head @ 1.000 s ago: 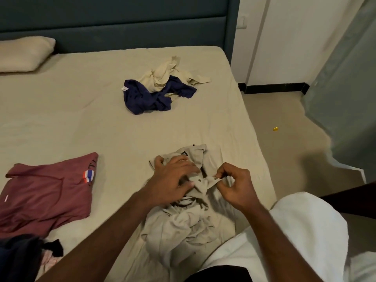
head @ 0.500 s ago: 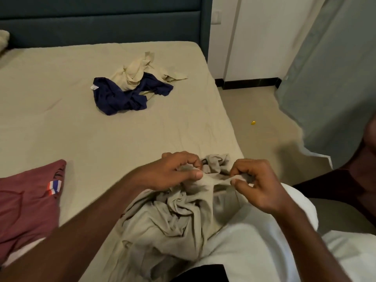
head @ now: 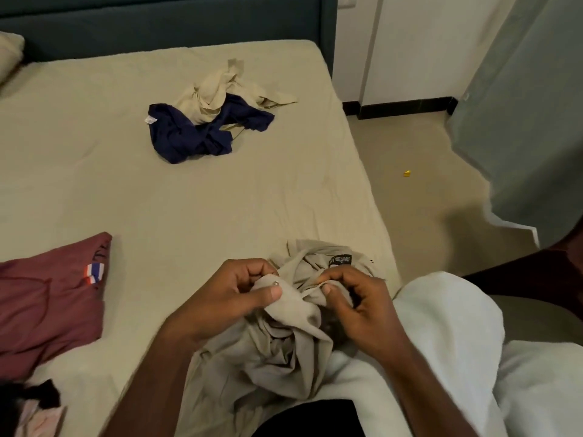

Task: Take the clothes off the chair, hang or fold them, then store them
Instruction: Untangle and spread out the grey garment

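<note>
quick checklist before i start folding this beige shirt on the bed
1. Both hands on the beige shirt: ok, left hand and right hand each pinch its fabric.
2. Shirt spread flat: not ok, it is bunched up.
3. Snap button fastened: not ok, it shows by the left thumb, unjoined.
4. Bare sheet on the bed ahead to lay it out: ok.
5. Other clothes sorted: not ok, navy garment and cream garment lie tangled.

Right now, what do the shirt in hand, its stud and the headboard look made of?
Shirt: thin woven cloth, matte beige; it bunches in soft folds. Likely cotton, unsure.
Stud: small, round, shiny grey; probably a metal snap.
Headboard: padded panels, dark teal, matte; fabric or faux leather, can't tell.
</note>
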